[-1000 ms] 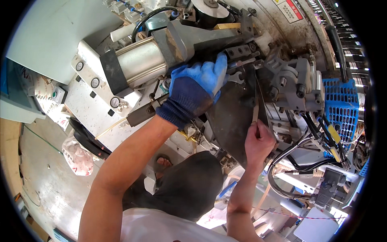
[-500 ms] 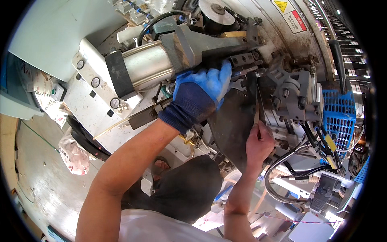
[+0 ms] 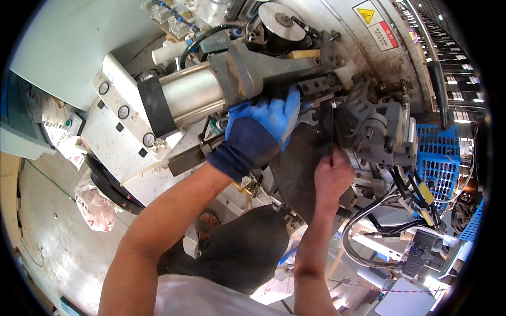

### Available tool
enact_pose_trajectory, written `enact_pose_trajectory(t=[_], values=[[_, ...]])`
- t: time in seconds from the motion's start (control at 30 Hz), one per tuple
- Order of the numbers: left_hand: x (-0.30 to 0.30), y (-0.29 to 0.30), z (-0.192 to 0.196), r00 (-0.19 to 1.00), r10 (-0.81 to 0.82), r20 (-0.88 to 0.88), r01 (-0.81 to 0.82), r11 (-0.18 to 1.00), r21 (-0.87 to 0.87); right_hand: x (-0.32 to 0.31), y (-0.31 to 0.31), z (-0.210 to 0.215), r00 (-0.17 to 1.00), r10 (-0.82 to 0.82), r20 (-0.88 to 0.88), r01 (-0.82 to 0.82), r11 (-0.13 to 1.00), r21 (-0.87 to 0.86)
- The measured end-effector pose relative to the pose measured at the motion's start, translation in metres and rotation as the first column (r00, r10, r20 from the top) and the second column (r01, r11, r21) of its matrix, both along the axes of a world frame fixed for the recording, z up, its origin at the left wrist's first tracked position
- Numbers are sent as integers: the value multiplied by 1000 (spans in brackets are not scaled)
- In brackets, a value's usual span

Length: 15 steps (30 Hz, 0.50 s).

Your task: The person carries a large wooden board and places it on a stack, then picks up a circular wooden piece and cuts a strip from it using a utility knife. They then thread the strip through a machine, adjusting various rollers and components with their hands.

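Note:
My left hand [image 3: 261, 126], in a blue-coated knit glove, is closed around a wrench below the metal cylinder. The open jaw of the wrench [image 3: 308, 118] sticks out past the fingers; the glove hides its middle. My bare right hand [image 3: 333, 174] is closed in a pinch at the edge of a dark metal plate [image 3: 298, 168]. What it pinches is hidden by the fingers. Just above that hand runs a narrow dark upright part [image 3: 328, 124]. A grey clamp-like machine block [image 3: 382, 126] sits right of the fingertips.
A large silver pneumatic cylinder [image 3: 192, 95] lies across the machine, beside a panel with several gauges [image 3: 124, 112]. A round disc [image 3: 282, 21] sits at the back. Black cables [image 3: 350, 226] loop at the right, near a blue perforated guard [image 3: 437, 158].
My right hand has moved up along the plate's edge, and the light strip that showed above its fingers is no longer visible. The left hand has shifted slightly; the wrench jaw sits a little lower.

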<state>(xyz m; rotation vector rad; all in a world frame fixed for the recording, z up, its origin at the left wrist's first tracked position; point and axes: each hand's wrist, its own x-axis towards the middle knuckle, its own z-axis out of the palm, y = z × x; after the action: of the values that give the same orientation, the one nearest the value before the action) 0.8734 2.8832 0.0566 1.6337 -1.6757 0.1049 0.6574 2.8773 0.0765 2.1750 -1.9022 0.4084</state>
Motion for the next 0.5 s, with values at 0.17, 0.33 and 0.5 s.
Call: enact_pose_trajectory(t=[0.17,0.33,0.5], values=[[0,-1,2,999,49,9,-48,997,-64,-2,8,14,997,57,-51,-58,998,-9],[-8,1,1,993,59,-107,-65,996,-53,-2,15,17,997,59,-39,-61,997,-50],[-4,2,-3,998,21,-56,-26,996,-82,-8,11,3,988,48,-147,-65,991,-113]])
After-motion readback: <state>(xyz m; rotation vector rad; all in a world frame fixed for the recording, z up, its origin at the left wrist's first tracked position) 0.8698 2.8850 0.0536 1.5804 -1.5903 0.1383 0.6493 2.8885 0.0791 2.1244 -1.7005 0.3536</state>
